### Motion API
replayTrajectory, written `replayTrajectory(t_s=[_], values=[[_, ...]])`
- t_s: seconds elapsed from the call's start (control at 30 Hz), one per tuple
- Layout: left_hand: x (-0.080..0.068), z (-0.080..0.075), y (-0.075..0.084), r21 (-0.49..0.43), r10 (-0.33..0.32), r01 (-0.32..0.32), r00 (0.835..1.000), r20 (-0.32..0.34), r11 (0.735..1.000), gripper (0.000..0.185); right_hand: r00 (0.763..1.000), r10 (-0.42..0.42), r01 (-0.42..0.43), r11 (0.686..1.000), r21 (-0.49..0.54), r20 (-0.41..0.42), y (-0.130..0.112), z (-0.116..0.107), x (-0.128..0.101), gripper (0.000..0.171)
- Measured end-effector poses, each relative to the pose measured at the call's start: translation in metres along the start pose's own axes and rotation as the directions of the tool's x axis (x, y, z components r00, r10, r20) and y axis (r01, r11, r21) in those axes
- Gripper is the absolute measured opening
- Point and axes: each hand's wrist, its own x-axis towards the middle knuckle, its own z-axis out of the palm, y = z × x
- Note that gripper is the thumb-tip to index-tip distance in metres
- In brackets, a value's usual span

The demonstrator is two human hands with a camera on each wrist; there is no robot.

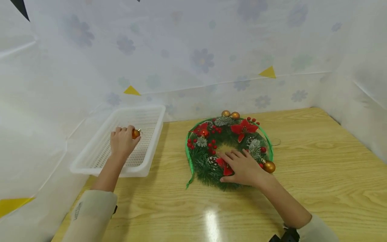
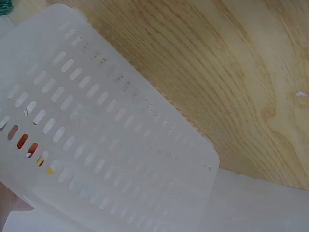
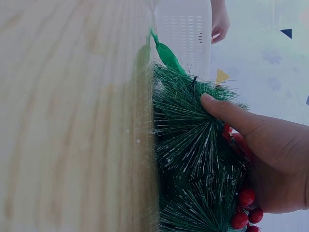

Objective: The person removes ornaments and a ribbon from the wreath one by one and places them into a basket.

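Fingers point(image 1: 130, 129) of left hand point(image 1: 122, 141) pinch gold bauble point(image 1: 135, 133) — small, shiny; right hand point(image 1: 243, 168) flat on wreath point(image 1: 211, 151).

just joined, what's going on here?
A person is working on a Christmas wreath lying flat on the wooden table. The right hand rests flat on the wreath's near side. The left hand holds a gold bauble over the white perforated basket beside the wreath.
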Motion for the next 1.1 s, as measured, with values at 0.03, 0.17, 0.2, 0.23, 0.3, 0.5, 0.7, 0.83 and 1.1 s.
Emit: replayTrajectory(t_s=[0.03, 0.17, 0.2, 0.23, 0.3, 0.5, 0.7, 0.83, 1.1], values=[[0.000, 0.001, -0.002, 0.008, 0.007, -0.007, 1.000, 0.020, 1.000, 0.041, 1.000, 0.001, -0.001, 1.000, 0.000, 0.001, 0.000, 0.000, 0.000, 0.084], [0.003, 0.006, -0.009, 0.045, 0.037, -0.043, 0.992, 0.123, 0.998, 0.043, 1.000, 0.004, -0.004, 1.000, -0.001, 0.000, 0.000, 0.000, 0.000, 0.084], [0.003, 0.008, -0.010, 0.057, 0.047, -0.056, 0.987, 0.151, 0.997, 0.044, 1.000, 0.005, -0.005, 1.000, -0.001, -0.001, 0.000, 0.000, 0.000, 0.084], [0.004, 0.009, -0.012, 0.068, 0.053, -0.066, 0.982, 0.181, 0.995, 0.044, 1.000, 0.004, -0.004, 1.000, 0.000, -0.002, 0.000, 0.000, 0.000, 0.084], [0.004, 0.013, -0.014, 0.078, 0.069, -0.089, 0.972, 0.226, 0.993, 0.045, 1.000, 0.003, -0.003, 1.000, 0.000, -0.004, 0.000, 0.000, 0.001, 0.084], [0.003, 0.024, -0.021, 0.052, 0.121, -0.144, 0.941, 0.315, 0.988, 0.045, 1.000, 0.002, -0.002, 1.000, 0.008, 0.003, -0.001, -0.001, 0.000, 0.084], [0.003, 0.028, -0.019, 0.027, 0.205, -0.227, 0.921, 0.333, 0.974, 0.042, 1.000, -0.002, 0.002, 1.000, 0.008, -0.004, -0.001, -0.001, 0.000, 0.083], [0.003, 0.030, -0.017, 0.017, 0.266, -0.290, 0.899, 0.348, 0.957, 0.041, 1.000, -0.009, 0.009, 1.000, 0.000, -0.011, 0.000, -0.001, 0.000, 0.083], [0.002, 0.032, -0.018, -0.001, 0.306, -0.332, 0.870, 0.386, 0.943, 0.040, 1.000, -0.004, 0.004, 1.000, -0.002, -0.004, 0.000, 0.000, 0.001, 0.083]])
